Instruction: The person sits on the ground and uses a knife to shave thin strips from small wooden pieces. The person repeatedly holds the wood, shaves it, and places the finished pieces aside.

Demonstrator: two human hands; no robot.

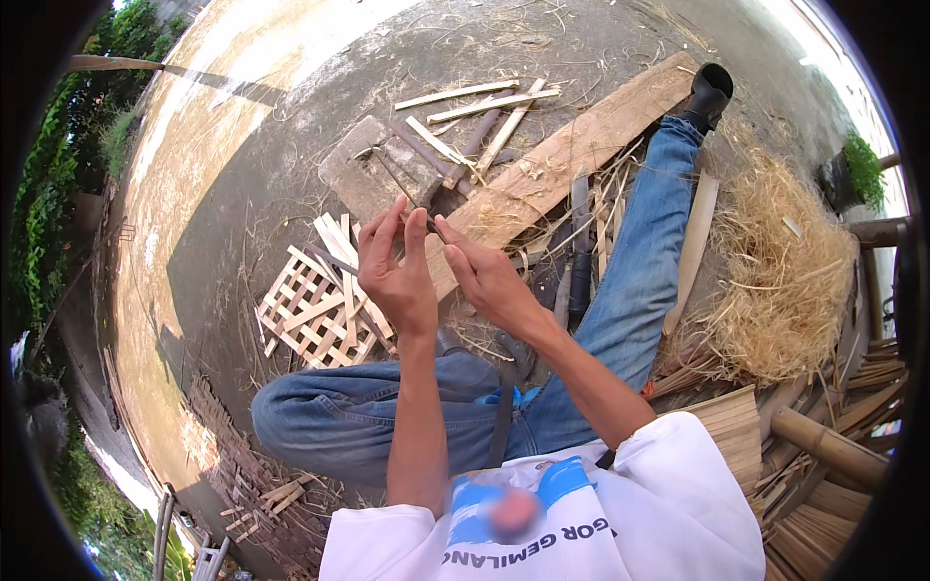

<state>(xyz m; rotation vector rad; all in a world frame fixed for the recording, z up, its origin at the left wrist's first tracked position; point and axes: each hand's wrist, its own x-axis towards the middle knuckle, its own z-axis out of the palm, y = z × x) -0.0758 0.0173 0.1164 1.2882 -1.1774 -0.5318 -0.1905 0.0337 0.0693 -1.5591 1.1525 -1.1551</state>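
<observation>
Nearest the camera is the person's white shirt (668, 504), with both bare forearms rising from it over blue jeans (387, 412). One knee is bent to the left; the other leg stretches up to the right and ends in a black boot (710, 92).

To the right of the legs lie bamboo poles and stacked slats (823, 455), and beyond them a loose heap of pale shavings (785, 281).

Just past the knees the two hands meet above the ground. The left hand (402, 286) is raised with its fingers (383, 232) mostly straight and only loosely bent; thumb and forefinger close on one end of a thin dark sliver (433, 226). The right hand (489, 281) pinches the same sliver from the other side, its fingers (455, 250) curled in toward the thumb. The sliver sits between the two sets of fingertips, in the air over the near end of a long wooden plank (572, 145). What exactly the sliver is cannot be told.

Below and left of the hands a woven bamboo lattice (310, 310) lies flat on the concrete floor (252, 194). A dark-handled blade (579, 252) lies beside the right leg. Farther off sit a grey stone block (373, 169) and scattered split bamboo strips (484, 102), then green bushes (58, 174) at the left rim.
</observation>
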